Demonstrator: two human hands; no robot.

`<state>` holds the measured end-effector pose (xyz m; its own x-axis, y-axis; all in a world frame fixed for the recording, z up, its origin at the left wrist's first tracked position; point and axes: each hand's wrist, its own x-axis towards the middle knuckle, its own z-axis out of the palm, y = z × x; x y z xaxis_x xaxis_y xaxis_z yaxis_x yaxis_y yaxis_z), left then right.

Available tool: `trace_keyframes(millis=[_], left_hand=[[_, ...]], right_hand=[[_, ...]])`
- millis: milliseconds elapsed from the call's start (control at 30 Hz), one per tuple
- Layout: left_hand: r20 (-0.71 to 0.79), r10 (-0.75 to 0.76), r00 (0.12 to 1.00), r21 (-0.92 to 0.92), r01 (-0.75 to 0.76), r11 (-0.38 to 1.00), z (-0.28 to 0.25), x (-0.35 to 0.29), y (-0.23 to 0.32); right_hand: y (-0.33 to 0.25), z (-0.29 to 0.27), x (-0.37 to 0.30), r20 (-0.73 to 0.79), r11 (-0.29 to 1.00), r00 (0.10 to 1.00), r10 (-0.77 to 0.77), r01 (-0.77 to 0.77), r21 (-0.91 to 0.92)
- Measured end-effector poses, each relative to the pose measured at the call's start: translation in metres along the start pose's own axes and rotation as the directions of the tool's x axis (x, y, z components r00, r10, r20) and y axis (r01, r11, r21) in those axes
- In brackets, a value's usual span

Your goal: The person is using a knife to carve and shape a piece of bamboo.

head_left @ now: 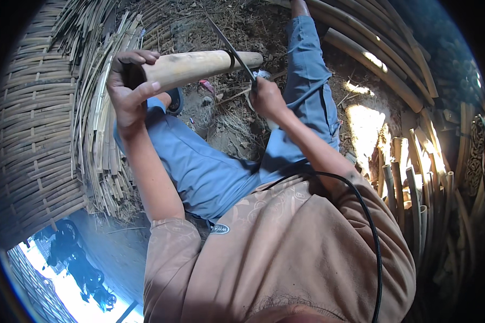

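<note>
A pale, thick bamboo tube [191, 67] lies nearly level in front of me, above my left leg. My left hand [125, 94] is closed round its open left end, the thumb below and the fingers over the top. In my right hand [268, 100] is the handle of a long knife [224, 40] with a narrow, dark blade. The blade slants up and left across the tube near its thinner right end, beside a dark band on the bamboo. Whether the edge touches the tube or is in it, I cannot tell.
Bundled bamboo strips [99, 110] lie at the left, next to a woven bamboo panel [32, 134]. Long bamboo poles [369, 59] fill the far right; shorter upright pieces [420, 185] stand nearer. Shavings litter the ground. A black cable [369, 215] crosses my right side. Motorbikes [81, 264] show lower left.
</note>
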<state>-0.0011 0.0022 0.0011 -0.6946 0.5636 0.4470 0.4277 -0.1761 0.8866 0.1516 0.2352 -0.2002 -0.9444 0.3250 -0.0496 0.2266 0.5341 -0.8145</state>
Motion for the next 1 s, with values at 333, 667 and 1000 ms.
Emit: trace_keyframes(millis=[333, 667, 1000], left_hand=[[-0.124, -0.072, 0.990, -0.039, 0.068, 0.997, -0.004, -0.011, 0.010], [-0.238, -0.156, 0.959, -0.066, 0.144, 0.987, -0.014, -0.007, 0.013], [-0.190, -0.103, 0.976, -0.074, 0.090, 0.993, -0.009, -0.004, 0.006]], right_hand=[[-0.024, -0.012, -0.017, 0.043, 1.000, 0.999, -0.016, 0.017, -0.023], [-0.035, -0.023, -0.039, 0.058, 0.994, 0.997, -0.056, 0.049, 0.101], [-0.021, -0.033, -0.021, 0.101, 0.998, 0.993, -0.058, 0.055, 0.030]])
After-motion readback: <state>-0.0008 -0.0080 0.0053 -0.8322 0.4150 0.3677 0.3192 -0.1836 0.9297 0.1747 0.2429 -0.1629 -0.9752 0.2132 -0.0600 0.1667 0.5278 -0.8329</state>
